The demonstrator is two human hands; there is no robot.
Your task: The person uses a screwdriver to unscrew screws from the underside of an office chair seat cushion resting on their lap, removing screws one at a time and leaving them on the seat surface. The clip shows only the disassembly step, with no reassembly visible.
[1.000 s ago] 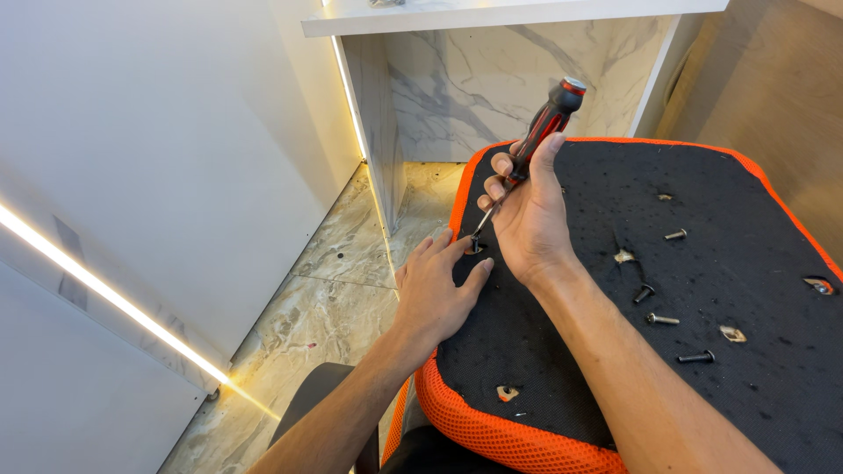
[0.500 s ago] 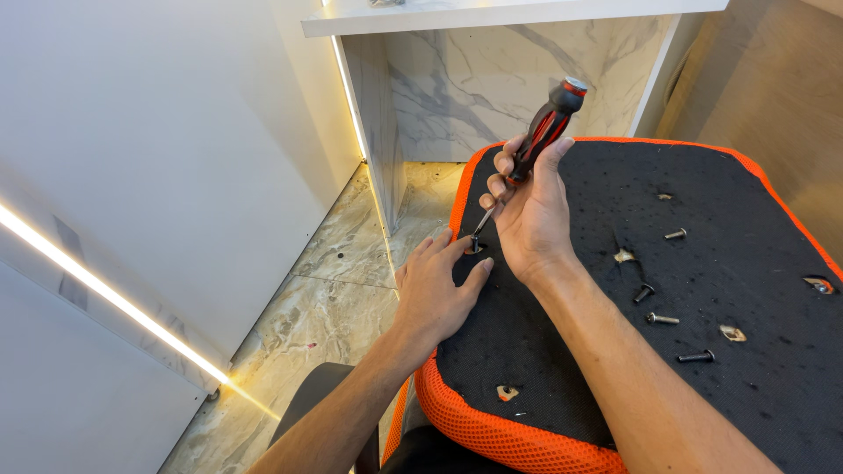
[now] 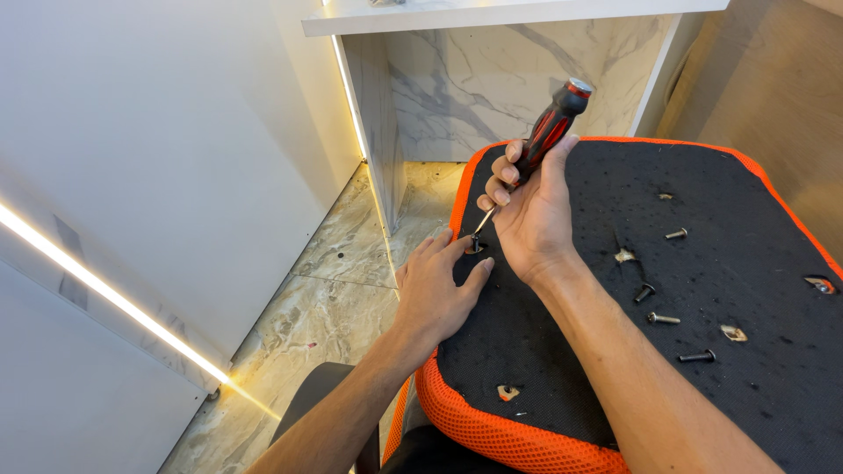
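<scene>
Barely shifting, right hand (image 3: 536, 215) is gripping the screwdriver (image 3: 540, 145) while open left hand (image 3: 435, 290) is steadying the seat (image 3: 702, 202).

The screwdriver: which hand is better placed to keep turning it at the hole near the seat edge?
The right hand. It already grips the screwdriver by its red-black handle, tip down at the hole. The left hand lies flat on the black seat underside, fingers beside the tip, steadying.

Home interior, marble-look floor tiles (image 3: 351, 263), white cabinet panels (image 3: 176, 158) with strip lighting (image 3: 114, 298), marble-patterned alcove (image 3: 492, 88)
</scene>
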